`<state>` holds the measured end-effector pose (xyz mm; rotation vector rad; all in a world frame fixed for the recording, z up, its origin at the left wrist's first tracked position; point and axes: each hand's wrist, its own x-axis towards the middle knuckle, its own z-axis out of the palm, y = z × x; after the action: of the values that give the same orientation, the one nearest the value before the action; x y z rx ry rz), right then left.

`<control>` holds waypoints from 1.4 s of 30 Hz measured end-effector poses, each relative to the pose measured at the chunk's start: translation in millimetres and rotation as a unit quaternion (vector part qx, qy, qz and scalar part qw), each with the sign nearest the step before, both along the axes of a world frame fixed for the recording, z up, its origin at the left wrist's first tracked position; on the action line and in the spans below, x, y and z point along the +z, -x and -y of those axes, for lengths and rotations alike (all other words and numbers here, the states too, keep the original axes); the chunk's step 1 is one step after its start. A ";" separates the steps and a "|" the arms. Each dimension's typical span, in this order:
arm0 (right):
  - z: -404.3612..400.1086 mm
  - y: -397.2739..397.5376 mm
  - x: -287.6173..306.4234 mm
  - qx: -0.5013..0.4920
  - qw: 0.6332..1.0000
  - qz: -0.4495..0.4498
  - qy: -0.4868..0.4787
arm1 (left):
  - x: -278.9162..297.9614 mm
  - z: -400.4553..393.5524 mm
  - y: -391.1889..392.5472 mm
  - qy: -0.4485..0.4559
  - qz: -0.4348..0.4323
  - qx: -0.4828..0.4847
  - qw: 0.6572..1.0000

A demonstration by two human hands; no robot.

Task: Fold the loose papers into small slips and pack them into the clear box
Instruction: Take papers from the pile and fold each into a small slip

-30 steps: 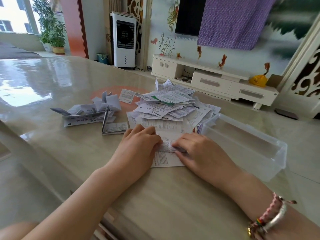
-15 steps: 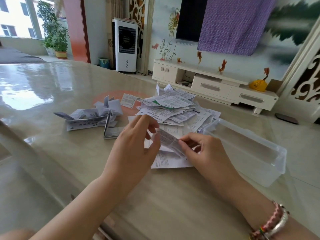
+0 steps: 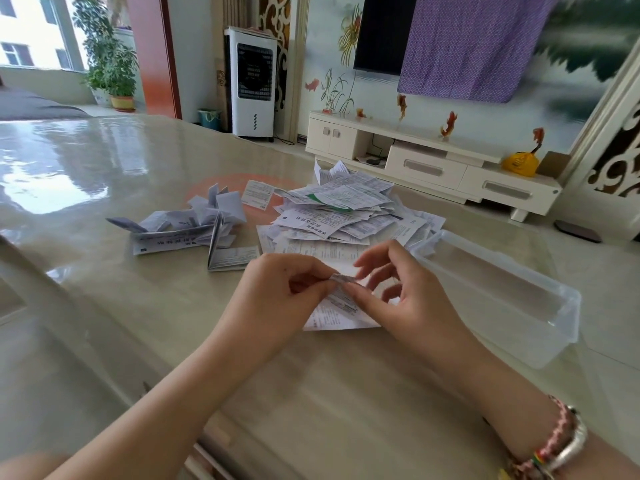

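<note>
Folded slip point(image 3: 343, 279), print illegible, between left hand point(image 3: 277, 299) and right hand point(image 3: 401, 299).

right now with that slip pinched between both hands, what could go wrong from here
The folded slip is small and held only at the fingertips of the left hand and right hand; it might spring open or drop onto the sheet beneath. The loose paper pile leans against the clear box, so a sleeve or wrist reaching across could push unfolded sheets into it.
</note>
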<state>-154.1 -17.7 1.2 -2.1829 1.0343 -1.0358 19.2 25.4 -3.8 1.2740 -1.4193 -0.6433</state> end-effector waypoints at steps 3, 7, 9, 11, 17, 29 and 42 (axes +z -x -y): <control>4.2 1.7 -1.1 0.010 0.999 -0.036 -0.026 | 5.0 -1.5 -1.7 -0.041 -0.058 -0.043 0.997; 4.2 1.7 -2.5 0.062 0.997 -0.028 -0.036 | 7.6 -3.0 -3.9 -0.094 -0.093 -0.091 0.987; 3.8 0.8 -1.6 0.069 0.996 0.002 -0.052 | 9.6 -5.6 -4.5 -0.104 -0.098 -0.103 0.984; 2.2 -1.9 -1.4 0.073 0.995 0.022 -0.066 | 12.0 -7.9 -6.0 -0.103 -0.093 -0.100 0.985; -0.3 -5.8 -2.6 0.040 0.998 -0.012 -0.044 | 23.4 -9.9 -38.0 -0.085 -0.083 0.047 0.992; 52.7 -59.4 18.4 -0.067 0.981 -0.176 0.048 | -8.4 6.9 -101.6 -0.115 0.070 0.177 0.975; 147.1 -84.6 17.3 -0.191 0.950 -0.244 -0.041 | -10.2 42.2 -112.7 -0.143 0.248 0.198 0.938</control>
<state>-69.5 -164.8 18.5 -2.2738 1.7418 -0.5862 131.9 -16.8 -14.0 1.9937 -1.4289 -0.2616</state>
